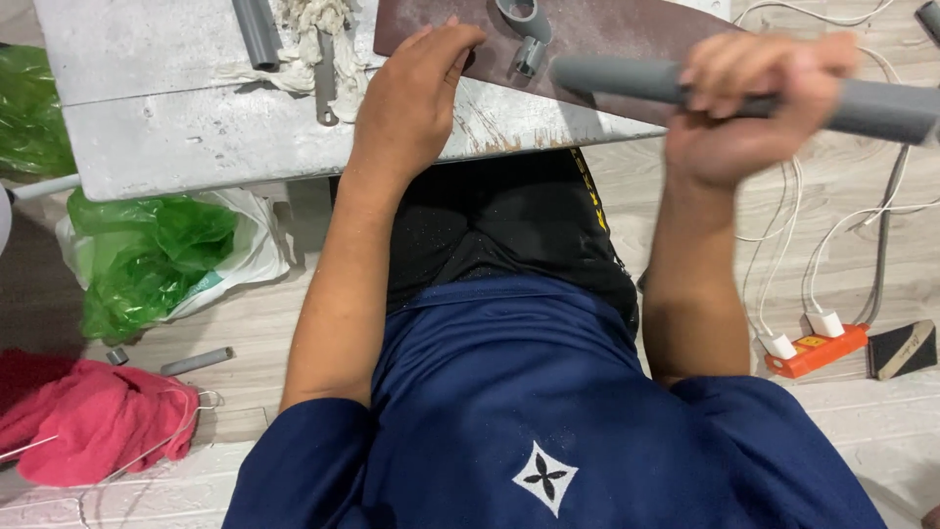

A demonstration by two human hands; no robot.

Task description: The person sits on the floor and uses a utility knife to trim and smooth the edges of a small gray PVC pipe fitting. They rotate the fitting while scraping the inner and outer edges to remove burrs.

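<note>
Only one view here, head cam looking straight down, so I'll go off that.

Right hand (759,108) has its grip clenched around a grey PVC pipe (881,108), held up off the surface and roughly level, running from mid-frame out past the right edge. The pipe's a bit motion-blurred, so I can't tell much about its near end. Left hand (411,98) is flat, palm down, fingers spread, pressing on the brown board (607,29) where it overlaps the worn grey surface (196,137). That grip is released, not wrapped around anything.

Just beside the left fingertips, on the board, there's a small grey pipe clamp (527,34). Further left on the surface is another short grey pipe piece (257,29), a wad of whitish rag (313,29) and what looks like a metal tool (326,93) under it.

Floor stuff: green plastic bags (147,260) on the left, red cloth (88,416) with a wire hanger, a short pipe offcut (196,360); on the right an orange power strip (818,351) with white plugs and cables.

Progress-wise, imo it's mid-job: offcuts lying around suggest some cutting's done, but the pipe in hand isn't joined to any fitting and the clamp sits loose, so fitting looks not yet done.
</note>
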